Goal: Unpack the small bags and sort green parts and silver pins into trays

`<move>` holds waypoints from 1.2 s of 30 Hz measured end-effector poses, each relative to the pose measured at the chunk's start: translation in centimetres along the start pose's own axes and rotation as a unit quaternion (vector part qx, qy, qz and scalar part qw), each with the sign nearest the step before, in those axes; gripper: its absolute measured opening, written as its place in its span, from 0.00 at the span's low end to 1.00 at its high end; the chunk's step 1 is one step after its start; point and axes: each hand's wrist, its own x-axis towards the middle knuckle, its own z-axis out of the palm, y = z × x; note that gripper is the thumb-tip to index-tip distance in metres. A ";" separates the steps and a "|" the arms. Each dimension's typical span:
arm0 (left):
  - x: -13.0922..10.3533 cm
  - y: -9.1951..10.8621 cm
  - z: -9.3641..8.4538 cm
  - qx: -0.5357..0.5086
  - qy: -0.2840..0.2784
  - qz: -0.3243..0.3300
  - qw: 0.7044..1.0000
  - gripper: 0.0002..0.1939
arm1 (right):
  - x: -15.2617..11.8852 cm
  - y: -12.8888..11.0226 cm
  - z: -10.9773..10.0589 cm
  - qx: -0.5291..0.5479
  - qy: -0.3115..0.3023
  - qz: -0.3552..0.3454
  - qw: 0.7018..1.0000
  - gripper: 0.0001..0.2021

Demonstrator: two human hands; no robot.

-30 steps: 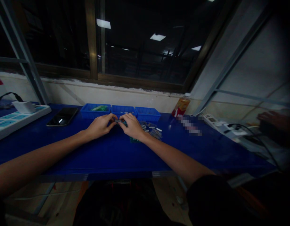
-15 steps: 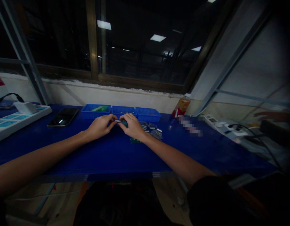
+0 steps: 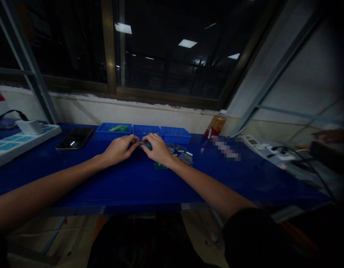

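Between the earlier frame and now, the hands have hardly moved, but the small piece (image 3: 139, 142) at the fingertips has lost its pale glint and looks darker. From the left, a white power strip (image 3: 23, 142) with a plug adapter (image 3: 30, 127) lies on the blue counter (image 3: 116, 188), then a phone (image 3: 74, 139), face up. Next, a blue bin (image 3: 101, 136) with green material (image 3: 119, 128) in it stands in a row with the middle bin (image 3: 137, 130) and the right bin (image 3: 177, 136). Nearer the person, the left hand (image 3: 119, 149) has a narrow grip, thumb and finger pinching the piece's left end. Facing it, the right hand (image 3: 158, 149) closes on a dark teal item (image 3: 148, 146) just beside the piece — whether the two are joined, I cannot tell. By the look of it, the step in hand is close fingertip work on this piece; the next move calls for a light, steady pinch from both sides. Right of that, a green board (image 3: 160, 166) shows partly under the right wrist, near loose metallic pieces (image 3: 189, 153) and a clear bag (image 3: 185, 159). Farther right stands a bottle (image 3: 215, 126) — and at the edge, another person's blurred hand (image 3: 330, 134).
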 end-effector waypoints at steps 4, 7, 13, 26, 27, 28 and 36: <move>0.0 -0.1 0.1 0.002 0.003 -0.001 1.000 0.13 | 0.0 0.0 0.0 -0.001 0.004 0.000 1.000 0.05; -0.1 0.0 0.0 0.000 0.002 -0.001 1.000 0.12 | 0.0 0.0 0.0 0.003 0.006 0.001 1.000 0.05; 0.0 0.3 -0.2 0.011 0.002 -0.002 1.000 0.13 | 0.0 0.1 0.1 0.009 0.016 0.001 1.000 0.05; -0.1 0.1 0.0 0.006 0.011 -0.001 1.000 0.12 | 0.0 0.0 0.0 0.025 0.010 0.004 1.000 0.06; -0.1 0.1 0.0 0.006 0.010 -0.002 1.000 0.12 | 0.0 0.0 0.0 0.025 0.009 0.005 1.000 0.06; -0.1 0.1 0.0 0.006 0.009 -0.002 1.000 0.12 | 0.0 0.0 0.0 0.025 0.008 0.005 1.000 0.06; 0.0 0.3 -0.2 0.005 0.006 -0.006 1.000 0.12 | 0.0 0.0 0.0 0.017 0.009 0.009 1.000 0.05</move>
